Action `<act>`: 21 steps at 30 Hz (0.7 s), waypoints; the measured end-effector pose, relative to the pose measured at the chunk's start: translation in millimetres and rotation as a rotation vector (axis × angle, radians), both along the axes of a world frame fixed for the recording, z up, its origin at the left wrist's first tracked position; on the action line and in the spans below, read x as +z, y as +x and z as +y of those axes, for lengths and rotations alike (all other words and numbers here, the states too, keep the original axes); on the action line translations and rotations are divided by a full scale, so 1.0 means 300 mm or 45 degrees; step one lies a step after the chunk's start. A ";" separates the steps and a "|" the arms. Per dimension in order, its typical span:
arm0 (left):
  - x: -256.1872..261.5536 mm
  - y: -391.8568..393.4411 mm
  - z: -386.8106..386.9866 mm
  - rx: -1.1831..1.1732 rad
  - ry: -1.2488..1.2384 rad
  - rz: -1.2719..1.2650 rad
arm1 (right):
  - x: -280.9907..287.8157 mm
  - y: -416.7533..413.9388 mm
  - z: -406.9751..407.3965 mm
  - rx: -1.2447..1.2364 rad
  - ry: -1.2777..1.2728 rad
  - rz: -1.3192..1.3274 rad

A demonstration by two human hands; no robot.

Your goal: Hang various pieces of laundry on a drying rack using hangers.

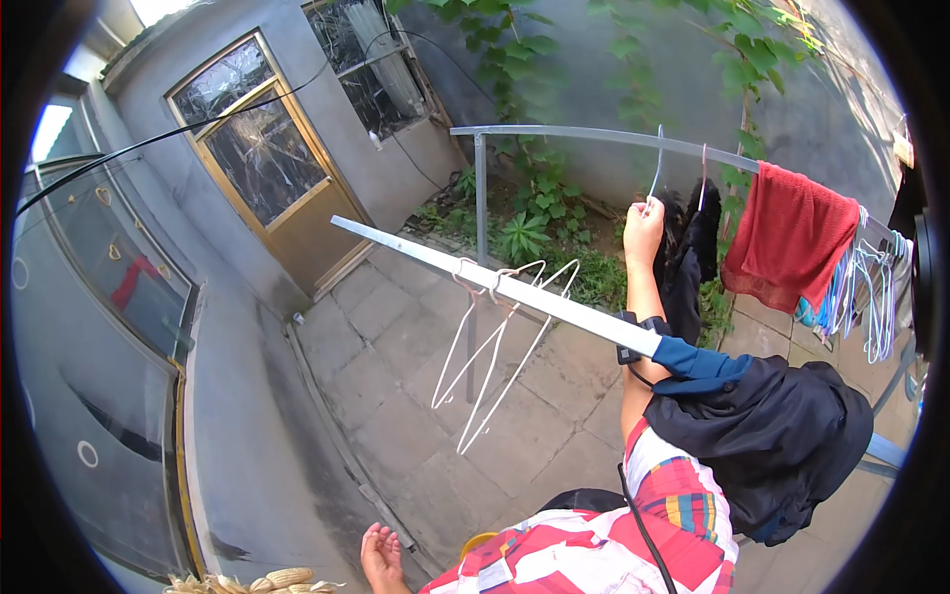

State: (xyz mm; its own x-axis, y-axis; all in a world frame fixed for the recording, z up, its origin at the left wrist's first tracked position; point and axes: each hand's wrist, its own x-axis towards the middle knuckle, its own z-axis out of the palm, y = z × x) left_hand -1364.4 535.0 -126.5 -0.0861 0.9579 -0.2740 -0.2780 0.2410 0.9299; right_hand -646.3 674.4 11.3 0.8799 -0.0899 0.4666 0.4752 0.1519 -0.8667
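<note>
My right hand is raised at the far metal rail, its fingers pinched on the neck of a pale wire clothes hanger. That hanger's hook reaches over the rail. Just past the hand hangs a black garment with a fluffy trim; whether it is on the held hanger I cannot tell. A pinkish hanger hook is beside it. My left hand is low near the bottom edge, empty, fingers loosely apart. Between them, white wire hangers dangle from the near rail.
A dark jacket drapes over the near rail by my right arm. On the far rail hang a red towel and several bunched hangers. Corn cobs lie at bottom left. A black cable crosses the upper left.
</note>
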 end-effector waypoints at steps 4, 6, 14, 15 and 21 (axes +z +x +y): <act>-0.016 0.023 -0.051 -0.104 0.159 0.115 | -0.041 0.014 0.025 -0.019 -0.145 0.111; -0.058 -0.001 -0.040 -0.155 0.156 0.043 | -0.085 0.047 0.013 0.120 -0.070 0.156; 0.000 0.060 0.065 0.081 -0.254 -0.112 | -0.158 -0.351 -0.054 -0.340 -0.236 -0.291; 0.023 0.096 0.087 -0.014 -0.211 -0.061 | -0.201 -0.428 -0.085 -0.212 -0.205 -0.268; 0.104 0.302 0.185 -0.491 -0.059 0.043 | -0.380 -0.933 -0.442 1.797 -0.295 0.542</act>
